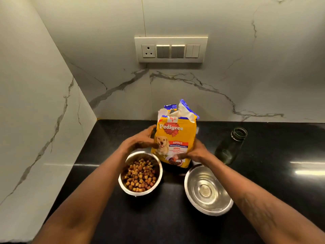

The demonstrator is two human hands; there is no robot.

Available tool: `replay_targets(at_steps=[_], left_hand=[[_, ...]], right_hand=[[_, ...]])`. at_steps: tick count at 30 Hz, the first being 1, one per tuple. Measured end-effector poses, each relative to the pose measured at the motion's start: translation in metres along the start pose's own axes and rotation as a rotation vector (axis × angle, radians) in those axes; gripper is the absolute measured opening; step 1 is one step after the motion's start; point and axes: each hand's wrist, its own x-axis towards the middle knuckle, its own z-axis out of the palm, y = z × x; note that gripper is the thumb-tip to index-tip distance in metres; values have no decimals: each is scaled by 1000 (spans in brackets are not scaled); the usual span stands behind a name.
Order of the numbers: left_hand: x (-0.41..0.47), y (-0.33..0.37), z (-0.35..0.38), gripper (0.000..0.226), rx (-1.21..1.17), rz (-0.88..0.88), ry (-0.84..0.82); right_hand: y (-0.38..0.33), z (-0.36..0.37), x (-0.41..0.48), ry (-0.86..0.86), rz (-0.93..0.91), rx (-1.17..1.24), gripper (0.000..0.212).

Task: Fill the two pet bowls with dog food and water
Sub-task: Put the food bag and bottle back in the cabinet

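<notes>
Looking down at a black worktop (263, 182) tucked into a marble corner. Over on the left, the steel bowl (140, 174) is already loaded with brown kibble (139, 176). Left hand (139, 140) sits just above its back rim, fingers spread loose and pressed against the left side of the yellow Pedigree bag (174, 138), more steadying than gripping it. The bag stands upright behind the two bowls, top torn open and flapping. Right hand (193, 152) is curled around the bag's lower right corner, thumb across the front, so it's got a proper hold. In front of that hand is the second steel bowl (208, 190), shiny inside, can't tell if there's any water in it. Further right, a green glass bottle (231, 147) stands on the worktop with no cap on, apart from the bowls. Switch panel (171, 48) up on the wall behind.
</notes>
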Motion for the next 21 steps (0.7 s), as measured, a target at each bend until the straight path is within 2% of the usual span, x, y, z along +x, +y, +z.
replay_targets(at_steps=[4, 7, 11, 15, 17, 21], left_hand=[[14, -6, -6, 101, 31, 24, -152], [31, -20, -9, 98, -26, -21, -193], [39, -22, -1, 71, -120, 1, -132], [23, -11, -3, 52, -206, 63, -79], [11, 2, -7, 53, -236, 107, -39], [-15, 38, -12, 70, -240, 168, 64]], right_hand=[[3, -1, 7, -73, 54, 65, 88], [8, 1, 7, -112, 77, 28, 89], [5, 0, 17, -19, 120, -30, 92], [-9, -12, 13, 66, 36, -38, 73], [-17, -19, 6, 116, -39, 2, 72], [-35, -42, -16, 201, -177, 112, 74]])
